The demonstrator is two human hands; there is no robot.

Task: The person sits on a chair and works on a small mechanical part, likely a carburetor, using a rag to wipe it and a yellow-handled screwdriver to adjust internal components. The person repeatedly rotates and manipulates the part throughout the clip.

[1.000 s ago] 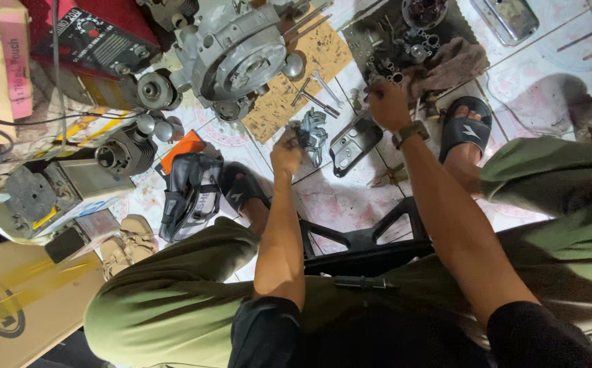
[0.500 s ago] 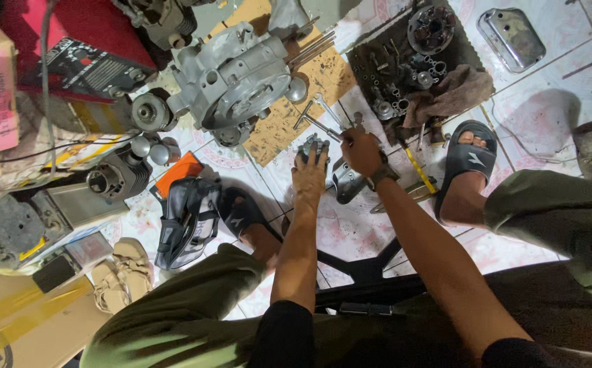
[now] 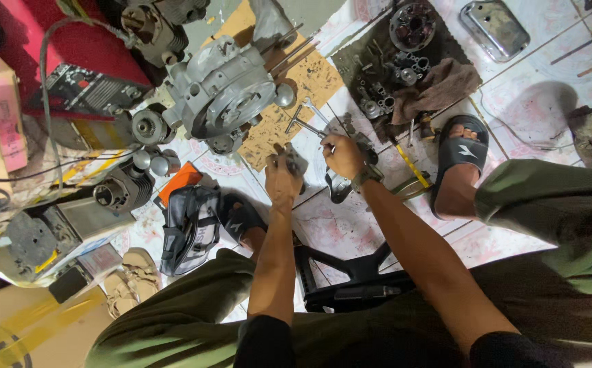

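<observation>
The left hand [image 3: 284, 178] is clenched round a small grey metal engine part [image 3: 292, 161], fingers wrapped over its top so that only its edges show. Just to the right, the right hand [image 3: 342, 155], a watch on its wrist, is closed on the handle of a T-shaped metal wrench [image 3: 307, 123], whose shaft runs up and left from the fist, over the tiled floor [image 3: 350, 225]. The two hands are close together but not touching. A dark curved metal piece [image 3: 337, 189] lies on the tiles just near of the right hand. Beyond the hands, a scrap of perforated brown board [image 3: 303, 88] lies under the edge of a big grey engine crankcase [image 3: 222, 92]. To the far right a dark tray [image 3: 361, 58] holds loose small parts and a brown rag [image 3: 439, 87]. Right of the hands, one foot rests in a black sandal [image 3: 461, 153]. Left of them sits a black bag [image 3: 188, 225] with an orange item behind it.
</observation>
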